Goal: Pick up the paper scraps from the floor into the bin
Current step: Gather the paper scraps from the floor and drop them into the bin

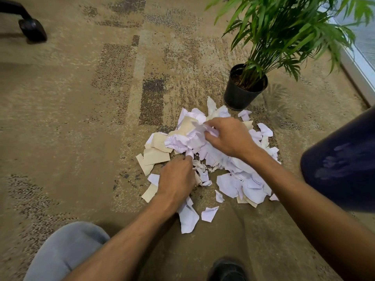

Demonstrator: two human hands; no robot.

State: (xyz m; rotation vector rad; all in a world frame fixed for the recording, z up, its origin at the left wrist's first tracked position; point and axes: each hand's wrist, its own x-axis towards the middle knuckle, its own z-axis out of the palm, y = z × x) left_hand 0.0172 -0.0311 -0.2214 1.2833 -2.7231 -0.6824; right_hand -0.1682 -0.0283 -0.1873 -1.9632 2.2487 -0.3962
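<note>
Barely started: paper scraps [229, 169] mostly on the floor [71, 118] near the plant pot [243, 92]. Right hand [229, 136] and left hand [176, 179] both clutch scraps. Dark bin [343, 163] right of pile.

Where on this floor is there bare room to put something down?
The carpet lies bare between the chair caster and the paper scraps, and left of the plant pot. It is crowded around both hands, left hand and right hand, and between scraps and pot.
</note>
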